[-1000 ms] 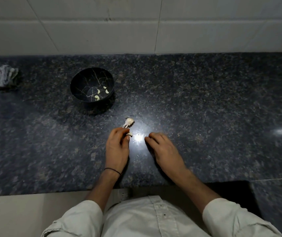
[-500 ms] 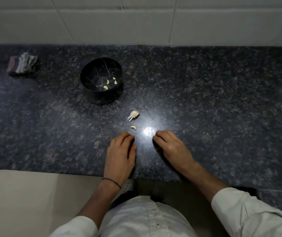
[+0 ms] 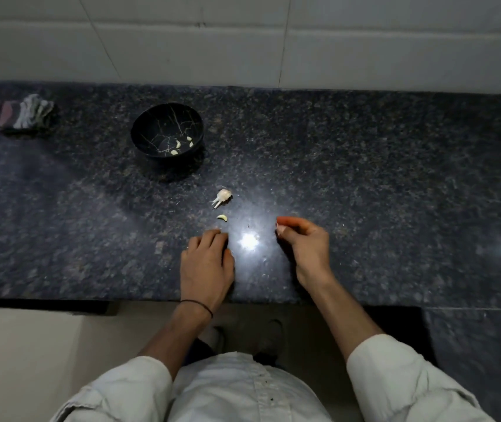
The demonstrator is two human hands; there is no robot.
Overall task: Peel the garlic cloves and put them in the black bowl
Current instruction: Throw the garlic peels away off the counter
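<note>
First, found the left hand [image 3: 206, 263] laid palm-down on the dark speckled granite counter [image 3: 364, 178], with fingers relaxed and nearly straight, tips on the stone, gripping nothing. Noted a thin black wrist band [image 3: 197, 304] on that arm.

Found the right hand [image 3: 304, 242] raised slightly above the stone, to the right of the left fingertips and well clear of them, with fingers curled inward and thumb drawn against the forefinger. Could not tell whether anything small was pinched between them.

Recorded one small, curved, pale-yellow peeled garlic clove [image 3: 222, 218] lying on the stone just beyond the left fingertips, near them but not touched. Recorded a white papery garlic remnant [image 3: 222, 196] with short stalks just beyond that clove, farther from the fingers and apart from it.

Located the round black bowl [image 3: 139, 132], marked with thin gold crack-like lines, upright on the stone well beyond the left fingers and somewhat to their left. Counted four small pale peeled cloves [image 3: 177, 144] in its bottom.

Noted a bright light reflection [image 3: 249, 240] on the stone between the two hands. Logged a folded grey-and-pink cloth [image 3: 25, 115] far to the left of the left fingers. Logged white wall tiles [image 3: 182, 50] behind.
</note>
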